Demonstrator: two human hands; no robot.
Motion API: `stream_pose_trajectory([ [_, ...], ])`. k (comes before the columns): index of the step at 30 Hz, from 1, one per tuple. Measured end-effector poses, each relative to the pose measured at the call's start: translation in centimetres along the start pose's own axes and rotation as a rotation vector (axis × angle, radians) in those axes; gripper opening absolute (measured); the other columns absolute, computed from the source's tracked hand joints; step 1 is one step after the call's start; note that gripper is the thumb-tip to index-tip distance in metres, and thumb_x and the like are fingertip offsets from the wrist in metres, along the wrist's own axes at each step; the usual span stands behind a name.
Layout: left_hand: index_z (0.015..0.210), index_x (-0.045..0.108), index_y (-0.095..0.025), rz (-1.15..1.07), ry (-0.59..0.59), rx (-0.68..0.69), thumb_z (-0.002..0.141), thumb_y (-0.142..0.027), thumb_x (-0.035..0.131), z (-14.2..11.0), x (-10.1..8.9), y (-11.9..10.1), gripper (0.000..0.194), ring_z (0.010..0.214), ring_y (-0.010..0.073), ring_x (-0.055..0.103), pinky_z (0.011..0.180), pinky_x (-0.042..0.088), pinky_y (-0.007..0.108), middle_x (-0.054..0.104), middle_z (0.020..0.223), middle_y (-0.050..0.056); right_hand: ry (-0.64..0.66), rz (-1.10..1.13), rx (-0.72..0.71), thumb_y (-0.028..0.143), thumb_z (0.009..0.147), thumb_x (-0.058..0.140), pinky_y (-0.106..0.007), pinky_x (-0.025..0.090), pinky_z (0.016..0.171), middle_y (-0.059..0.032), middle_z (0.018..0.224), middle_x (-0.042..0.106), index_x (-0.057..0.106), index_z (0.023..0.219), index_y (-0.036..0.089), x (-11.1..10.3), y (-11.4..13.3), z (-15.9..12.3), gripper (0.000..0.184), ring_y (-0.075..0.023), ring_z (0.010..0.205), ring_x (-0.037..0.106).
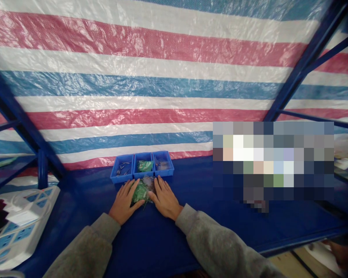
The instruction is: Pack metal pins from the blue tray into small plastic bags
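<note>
A small heap of green and dark pieces (139,192) lies on the blue tabletop (153,243), some of it clear like plastic; I cannot make out what the pieces are. My left hand (125,201) rests along the heap's left side with its fingers stretched out. On the other side, my right hand (166,197) touches the heap, fingers straight and thumb apart. Just beyond stand three joined blue bins. Thin metal pieces lie in the left bin (114,174), green pieces in the middle bin (135,157), and clear brownish pieces in the right bin (168,155).
At the left lies a white power strip (31,245) with a white plug adapter (24,210) and cables. Blue metal posts (304,63) rise at both sides before a striped plastic sheet (150,85). A pixelated patch (274,162) hides the right part of the table.
</note>
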State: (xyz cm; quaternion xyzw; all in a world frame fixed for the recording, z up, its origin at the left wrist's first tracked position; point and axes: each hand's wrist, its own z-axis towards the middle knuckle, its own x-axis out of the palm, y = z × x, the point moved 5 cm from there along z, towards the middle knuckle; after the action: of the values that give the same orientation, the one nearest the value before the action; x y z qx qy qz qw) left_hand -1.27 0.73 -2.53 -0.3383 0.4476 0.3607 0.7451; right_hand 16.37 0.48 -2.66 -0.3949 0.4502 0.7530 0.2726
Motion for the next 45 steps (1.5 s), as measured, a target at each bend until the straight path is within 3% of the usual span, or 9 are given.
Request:
stream_pose_trajectory([
  [7,0.142,0.021,-0.024,0.001,-0.009,0.008,0.083,-0.052,0.046,0.0,-0.4,-0.4,0.070,0.131,0.0282,0.030,0.107,0.025,0.048,0.036,0.141,0.011,-0.077,0.034,0.066,0.038,0.094,0.025,-0.038,0.026,0.107,-0.0190,0.139,0.037,0.037,0.135,0.000,-0.2,-0.5,0.6,0.056,-0.0241,0.130,0.034],
  [14,0.137,0.032,-0.024,-0.062,-0.041,-0.013,0.084,-0.048,0.047,0.2,-1.5,-0.6,0.060,0.130,0.0275,0.031,0.107,0.027,0.047,0.037,0.140,0.009,-0.241,-0.024,0.192,0.024,0.093,0.033,-0.030,0.038,0.094,-0.0095,0.116,0.059,0.054,0.119,0.016,-2.7,-1.9,1.1,0.035,-0.0192,0.108,0.053],
  [18,0.128,0.044,-0.023,-0.128,-0.134,-0.044,0.087,-0.042,0.045,1.5,-3.3,-1.1,0.045,0.123,0.0243,0.041,0.103,0.033,0.042,0.045,0.132,0.008,-0.087,-0.136,0.213,0.020,0.087,0.044,-0.026,0.041,0.078,-0.0063,0.092,0.063,0.064,0.092,0.019,-3.1,-2.5,2.1,0.020,-0.0169,0.086,0.059],
  [23,0.106,0.059,-0.020,-0.228,-0.239,-0.017,0.087,-0.037,0.044,4.8,-5.6,-2.5,0.029,0.107,0.0221,0.054,0.096,0.040,0.040,0.061,0.110,0.007,0.086,-0.154,0.127,0.021,0.080,0.057,-0.024,0.040,0.072,-0.0026,0.090,0.062,0.064,0.087,0.022,-2.5,-2.2,3.6,0.010,-0.0161,0.087,0.058],
  [28,0.097,0.062,-0.019,-0.302,-0.284,-0.047,0.087,-0.035,0.045,7.3,-5.9,-2.8,0.025,0.098,0.0204,0.059,0.091,0.043,0.037,0.066,0.100,0.005,0.128,-0.191,0.071,0.019,0.079,0.057,-0.024,0.040,0.072,-0.0028,0.092,0.060,0.063,0.085,0.021,-1.8,-2.0,4.2,0.008,-0.0161,0.089,0.058],
  [33,0.091,0.065,-0.018,-0.332,-0.321,-0.052,0.087,-0.034,0.046,7.5,-5.4,-2.4,0.025,0.091,0.0198,0.062,0.086,0.046,0.035,0.068,0.095,0.006,0.103,-0.185,0.040,0.018,0.082,0.054,-0.023,0.040,0.073,-0.0044,0.095,0.060,0.059,0.088,0.020,-2.1,-1.5,4.7,0.008,-0.0157,0.089,0.057],
  [40,0.095,0.064,-0.019,-0.343,-0.363,-0.079,0.087,-0.034,0.045,6.3,-5.2,-1.2,0.025,0.092,0.0200,0.062,0.087,0.046,0.036,0.068,0.097,0.006,-0.236,0.283,0.000,0.023,0.083,0.050,-0.024,0.044,0.066,0.0004,0.072,0.061,0.055,0.085,0.018,-4.4,1.0,6.3,0.007,-0.0129,0.067,0.058],
  [42,0.096,0.064,-0.019,-0.343,-0.369,-0.078,0.087,-0.035,0.045,6.0,-4.9,-0.9,0.026,0.092,0.0201,0.062,0.086,0.046,0.036,0.068,0.097,0.006,-0.319,0.507,0.036,0.024,0.080,0.050,-0.024,0.046,0.062,0.0017,0.065,0.060,0.054,0.080,0.018,-4.3,1.0,6.3,0.007,-0.0124,0.060,0.058],
  [45,0.095,0.064,-0.019,-0.340,-0.361,-0.075,0.087,-0.035,0.045,5.5,-4.5,-0.7,0.026,0.090,0.0200,0.063,0.085,0.047,0.035,0.068,0.097,0.006,-0.332,0.874,0.130,0.025,0.075,0.053,-0.024,0.049,0.053,0.0007,0.064,0.063,0.052,0.077,0.018,-3.0,0.4,5.9,0.007,-0.0138,0.055,0.060],
])
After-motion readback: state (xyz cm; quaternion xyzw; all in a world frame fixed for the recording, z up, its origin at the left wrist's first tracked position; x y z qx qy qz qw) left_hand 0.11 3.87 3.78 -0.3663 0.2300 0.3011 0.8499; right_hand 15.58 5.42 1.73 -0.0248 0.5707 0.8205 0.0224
